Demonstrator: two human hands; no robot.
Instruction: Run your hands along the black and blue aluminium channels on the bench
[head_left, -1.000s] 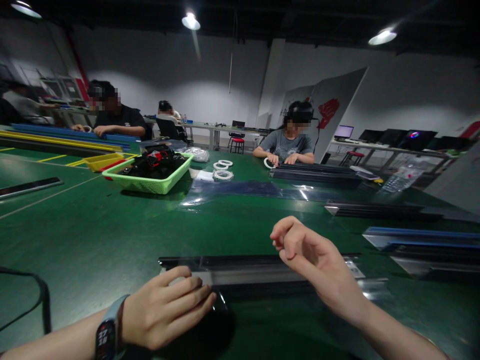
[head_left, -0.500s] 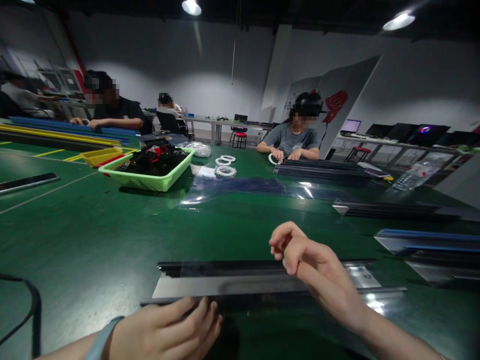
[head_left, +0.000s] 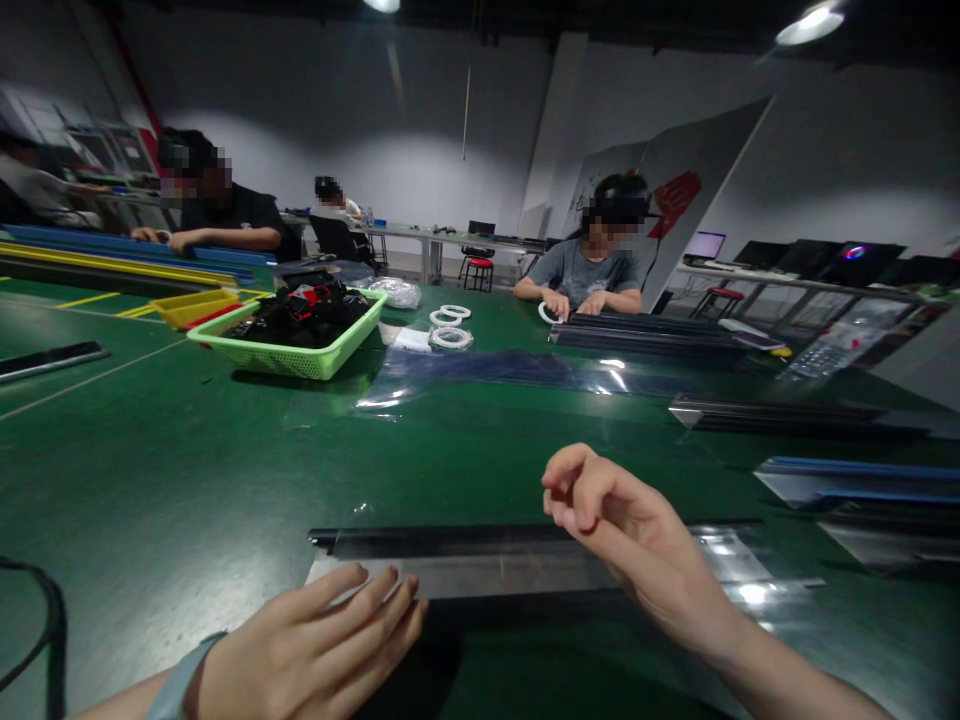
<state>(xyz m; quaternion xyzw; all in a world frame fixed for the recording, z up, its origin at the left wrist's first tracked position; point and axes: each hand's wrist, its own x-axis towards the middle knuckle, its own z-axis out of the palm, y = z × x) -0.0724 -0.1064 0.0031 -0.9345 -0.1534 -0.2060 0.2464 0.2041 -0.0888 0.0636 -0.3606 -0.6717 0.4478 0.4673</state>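
While a green table (head_left: 225,450) is filling the scene, a profile (head_left: 495,575) is lying near centre, running left to right, and a basket (head_left: 322,362) is standing farther off, left. Left hand (head_left: 307,645) is extending its fingers over the profile's left end, gripping nothing. Right hand (head_left: 637,545) is half curling above its right part; whether it is holding anything, one cannot tell. White rings (head_left: 450,346) are lying far centre.
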